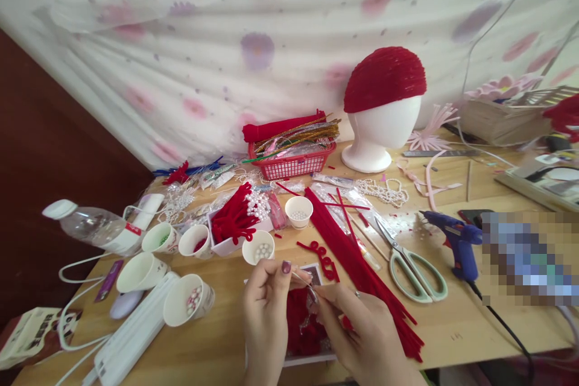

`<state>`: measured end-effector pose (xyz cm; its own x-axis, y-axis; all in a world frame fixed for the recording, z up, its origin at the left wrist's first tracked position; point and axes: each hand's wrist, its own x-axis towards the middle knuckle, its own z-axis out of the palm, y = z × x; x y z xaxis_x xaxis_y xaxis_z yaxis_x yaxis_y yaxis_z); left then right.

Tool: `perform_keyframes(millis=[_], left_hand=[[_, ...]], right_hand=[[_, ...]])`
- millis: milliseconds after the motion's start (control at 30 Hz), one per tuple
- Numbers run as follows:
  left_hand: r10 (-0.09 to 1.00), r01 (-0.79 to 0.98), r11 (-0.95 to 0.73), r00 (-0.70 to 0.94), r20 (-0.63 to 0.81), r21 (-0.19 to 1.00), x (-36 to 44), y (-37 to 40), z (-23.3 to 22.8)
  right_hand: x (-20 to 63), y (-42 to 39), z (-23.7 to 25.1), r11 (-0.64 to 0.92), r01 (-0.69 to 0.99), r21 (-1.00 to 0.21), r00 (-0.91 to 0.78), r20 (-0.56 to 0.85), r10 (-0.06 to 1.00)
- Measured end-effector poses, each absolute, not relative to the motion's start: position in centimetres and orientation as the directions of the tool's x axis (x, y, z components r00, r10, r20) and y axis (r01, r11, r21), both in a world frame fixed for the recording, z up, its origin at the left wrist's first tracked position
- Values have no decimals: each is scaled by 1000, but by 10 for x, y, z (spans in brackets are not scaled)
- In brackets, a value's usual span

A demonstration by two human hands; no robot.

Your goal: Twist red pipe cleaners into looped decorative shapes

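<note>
At the near table edge, a thin pale stick (302,278) is pinched between left hand (266,307) and right hand (362,332), above a red fuzzy piece (301,325). Judged light, slender, bendable; best held near its ends. Scissors (414,271) lie nearby.

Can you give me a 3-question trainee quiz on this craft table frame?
1. True or false: the scissors lie closed on the table.
2. What sits on the white foam head? A) a red cap B) a pearl string C) a blue glue gun
3. Where do the left hand and right hand meet?

Key
1. False: the blades stand apart.
2. A, the red cap.
3. Fingertips together on a small thin piece, too small to identify, above a red piece lying on a card, near the bundle of red pipe cleaners.
</note>
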<state>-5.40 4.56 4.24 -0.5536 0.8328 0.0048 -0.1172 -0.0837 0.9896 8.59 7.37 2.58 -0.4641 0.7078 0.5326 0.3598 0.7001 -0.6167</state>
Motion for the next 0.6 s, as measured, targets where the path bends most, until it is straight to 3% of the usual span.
perform_keyframes(millis=[100, 367, 467, 600], left_hand=[[821, -20, -54, -570, 33, 998, -54, 46, 50], [767, -31, -107, -638, 63, 994, -51, 45, 49], [731, 47, -151, -667, 143, 987, -51, 43, 46], [709, 69, -168, -684, 169, 983, -51, 42, 49]], right_hand=[[86, 75, 26, 715, 362, -598, -442, 565, 697], [90, 77, 15, 709, 349, -613, -496, 521, 695], [89, 77, 17, 671, 338, -660, -498, 480, 722], [86, 75, 26, 541, 222, -811, -499, 382, 778]])
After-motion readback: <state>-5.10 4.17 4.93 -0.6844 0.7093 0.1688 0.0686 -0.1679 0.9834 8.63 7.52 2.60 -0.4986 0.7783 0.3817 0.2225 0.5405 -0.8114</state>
